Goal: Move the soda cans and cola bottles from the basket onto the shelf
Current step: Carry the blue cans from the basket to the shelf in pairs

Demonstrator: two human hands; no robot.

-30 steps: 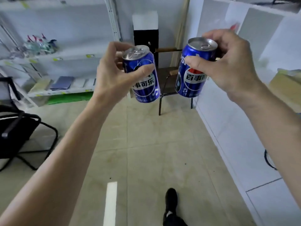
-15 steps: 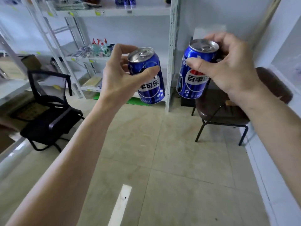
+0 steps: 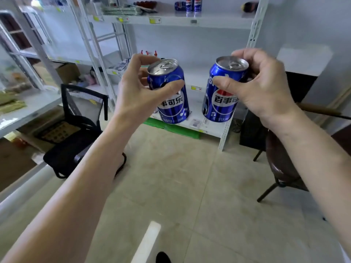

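My left hand [image 3: 137, 92] grips a blue soda can [image 3: 169, 93] near its top, thumb across the front, the can upright in the air. Beside it my right hand [image 3: 262, 86] grips a second blue soda can [image 3: 222, 97] the same way. Both cans hang in front of a white metal shelf unit [image 3: 180, 20]. On its top board stand two blue soda cans [image 3: 193, 4] next to a dark blue pack [image 3: 180, 5]. No basket is in view.
A black mesh chair [image 3: 76, 133] stands on the floor to the left. A brown chair [image 3: 281, 164] stands to the right next to a black box [image 3: 252, 128]. More white shelving [image 3: 28, 105] runs along the left. A green mat [image 3: 171, 128] lies under the shelf.
The view has swung left and up, bringing the shelf unit straight ahead and closer. Both hands keep holding their cans in the same pose.
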